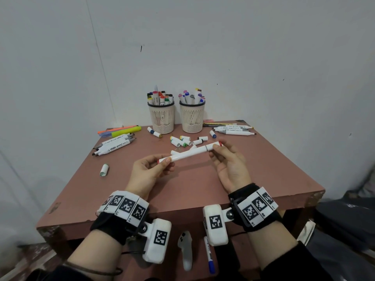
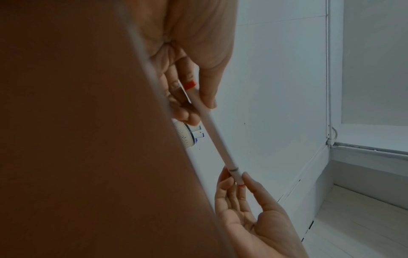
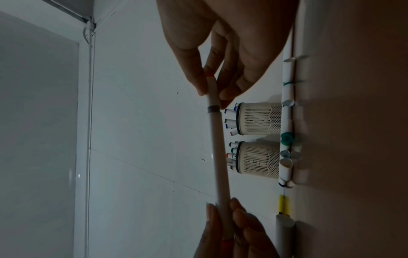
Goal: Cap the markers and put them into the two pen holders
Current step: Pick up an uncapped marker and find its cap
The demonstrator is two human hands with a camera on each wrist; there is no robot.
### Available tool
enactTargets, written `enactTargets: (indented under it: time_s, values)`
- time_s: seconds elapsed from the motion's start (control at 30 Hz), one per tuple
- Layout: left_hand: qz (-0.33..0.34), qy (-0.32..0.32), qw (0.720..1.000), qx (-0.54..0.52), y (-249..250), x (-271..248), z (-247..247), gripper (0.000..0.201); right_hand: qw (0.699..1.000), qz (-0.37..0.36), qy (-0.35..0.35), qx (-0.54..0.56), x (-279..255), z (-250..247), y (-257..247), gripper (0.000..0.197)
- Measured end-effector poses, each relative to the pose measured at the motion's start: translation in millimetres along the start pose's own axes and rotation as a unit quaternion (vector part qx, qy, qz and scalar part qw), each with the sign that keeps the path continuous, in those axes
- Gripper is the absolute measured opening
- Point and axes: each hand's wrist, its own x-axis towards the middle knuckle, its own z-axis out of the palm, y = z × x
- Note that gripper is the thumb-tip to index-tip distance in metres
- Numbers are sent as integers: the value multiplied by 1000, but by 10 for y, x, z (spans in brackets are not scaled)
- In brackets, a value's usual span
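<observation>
Both hands hold one white marker above the tabletop. The left hand pinches its near red-tipped end between thumb and fingers; the right hand pinches the far capped end, beside a grey band. The marker lies slanted between them, clear of the surface. Just behind it, loose caps lie scattered. Uncapped markers lie at the left, more at the right. At the back stand two pen holders, left and right, each holding capped markers.
</observation>
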Motion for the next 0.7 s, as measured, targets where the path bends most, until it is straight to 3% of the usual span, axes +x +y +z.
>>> enactTargets:
  time_s: [0.7]
  values:
    - [-57,6,998,1,-1,-9,21,9,999,-13,-30,-44,16,-29,73,23]
